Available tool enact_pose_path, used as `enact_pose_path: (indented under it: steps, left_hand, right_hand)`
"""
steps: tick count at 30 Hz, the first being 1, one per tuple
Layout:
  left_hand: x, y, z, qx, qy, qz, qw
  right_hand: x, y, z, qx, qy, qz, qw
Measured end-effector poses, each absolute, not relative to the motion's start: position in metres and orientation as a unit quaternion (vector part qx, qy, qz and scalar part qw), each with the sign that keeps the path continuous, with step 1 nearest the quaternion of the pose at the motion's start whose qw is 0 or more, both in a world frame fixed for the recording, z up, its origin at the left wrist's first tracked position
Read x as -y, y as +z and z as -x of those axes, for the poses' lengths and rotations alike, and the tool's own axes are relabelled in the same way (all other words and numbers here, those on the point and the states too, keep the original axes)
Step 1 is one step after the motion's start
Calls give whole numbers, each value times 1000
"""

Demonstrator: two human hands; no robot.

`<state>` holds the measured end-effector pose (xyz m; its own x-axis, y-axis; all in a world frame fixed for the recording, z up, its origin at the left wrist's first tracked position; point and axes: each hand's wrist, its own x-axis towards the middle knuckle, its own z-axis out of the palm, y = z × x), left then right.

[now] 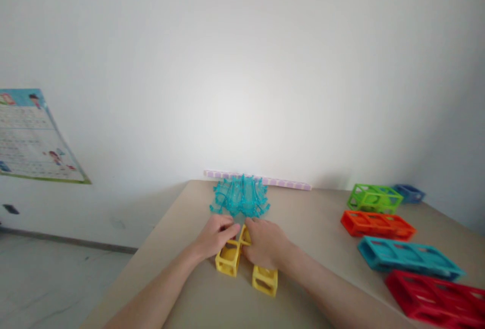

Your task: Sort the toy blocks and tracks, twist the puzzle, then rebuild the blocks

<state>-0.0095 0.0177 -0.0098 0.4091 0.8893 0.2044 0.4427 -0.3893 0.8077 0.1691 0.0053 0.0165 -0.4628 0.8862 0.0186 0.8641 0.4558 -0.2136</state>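
Observation:
Two yellow hollow blocks lie on the tan table (182, 218) near its front. My left hand (214, 235) is closed on the left yellow block (227, 261), fingers curled over its far end. My right hand (265, 243) is closed over the far end of the right yellow block (265, 281). The two blocks meet in a V shape under my fingers. Just beyond my hands stands a pile of clear turquoise track pieces (240, 196).
Along the right side lie hollow blocks in a row: green (373, 197), blue (409, 192), orange (377, 224), teal (409, 256), red (435, 296). A lilac strip (261, 180) lies against the white wall. A poster (30, 139) hangs at left.

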Motion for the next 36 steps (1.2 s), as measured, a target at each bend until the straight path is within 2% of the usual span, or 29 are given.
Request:
enact_pose_path:
  steps: [3, 6, 10, 12, 18, 24, 26, 29, 32, 34, 36]
  left_hand:
    - [-13, -2, 19, -340, 231, -800, 436]
    - [-10, 0, 27, -338, 183, -814, 436]
    - [-12, -3, 30, -339, 194, -799, 457]
    - [-14, -2, 30, -311, 240, -766, 508]
    - [-14, 3, 29, -258, 477, -548, 636]
    - [-16, 4, 20, -271, 582, -426, 637]
    - [-19, 5, 18, -297, 601, -388, 632]
    - [-23, 6, 18, -323, 621, -347, 624]
    - [-26, 6, 19, -340, 629, -344, 608]
    - [-26, 4, 20, -345, 622, -358, 604]
    - [-26, 3, 20, -343, 602, -388, 608]
  right_hand:
    - [-6, 16, -169, 850, 86, 515, 65]
    - [-6, 15, -169, 851, 82, 514, 68]
    - [-7, 14, -169, 851, 78, 515, 71]
    - [-6, 14, -170, 855, 79, 508, 70]
    - [-4, 17, -169, 861, 80, 497, 64]
    - [-4, 17, -170, 860, 90, 498, 69]
    - [-6, 18, -170, 857, 107, 494, 96]
    - [-11, 15, -170, 821, 209, 487, 212]
    - [-17, 4, -166, 677, 483, 421, 364]
    - [-22, -7, -165, 567, 626, 349, 407]
    - [-25, -16, -164, 526, 673, 315, 413]
